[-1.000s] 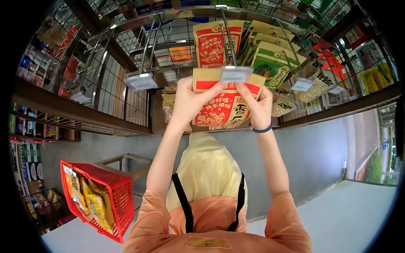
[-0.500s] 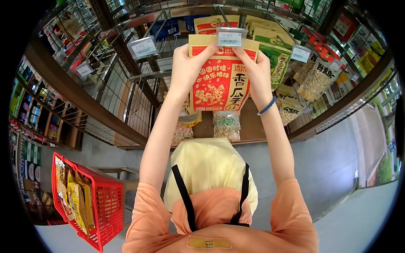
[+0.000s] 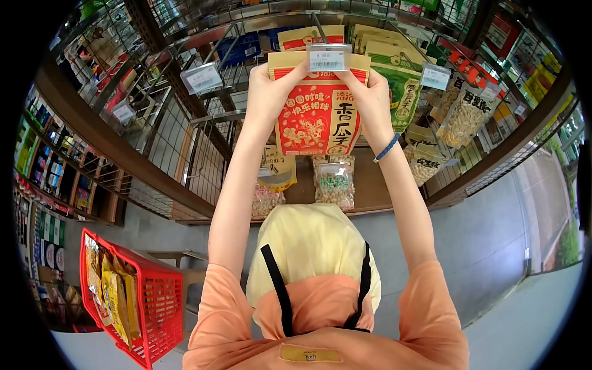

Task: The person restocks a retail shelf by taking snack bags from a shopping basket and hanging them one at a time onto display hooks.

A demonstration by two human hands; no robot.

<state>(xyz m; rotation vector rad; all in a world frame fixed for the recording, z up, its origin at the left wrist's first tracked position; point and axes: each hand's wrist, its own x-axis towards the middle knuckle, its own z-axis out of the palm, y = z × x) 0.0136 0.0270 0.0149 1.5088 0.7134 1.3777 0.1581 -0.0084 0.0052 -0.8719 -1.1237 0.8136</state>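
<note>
A red and tan bag of melon seeds (image 3: 308, 120) hangs upright in front of the rack, its printed front toward me. My left hand (image 3: 271, 89) grips its upper left corner, thumb across the front. On the upper right corner my right hand (image 3: 368, 98) is closed the same way, with a blue braided band on the wrist. Between my thumbs a price tag (image 3: 328, 58) on a hook's end overlaps the bag's top edge. Whether the bag is on that hook is hidden. Just right of my right hand hangs a green bag (image 3: 404, 92).
Clear bags of peanuts (image 3: 334, 182) hang lower down over a brown shelf board (image 3: 370, 191). More snack bags (image 3: 472, 114) hang at the right. A red basket (image 3: 161, 308) holding yellow packets stands at lower left by a stool (image 3: 179, 254). Price-tagged hooks (image 3: 203, 78) stick out toward me.
The view has shifted slightly, so the rack and bag appear a little further left and the basket a little further right. Both hands keep the same grip on the bag.
</note>
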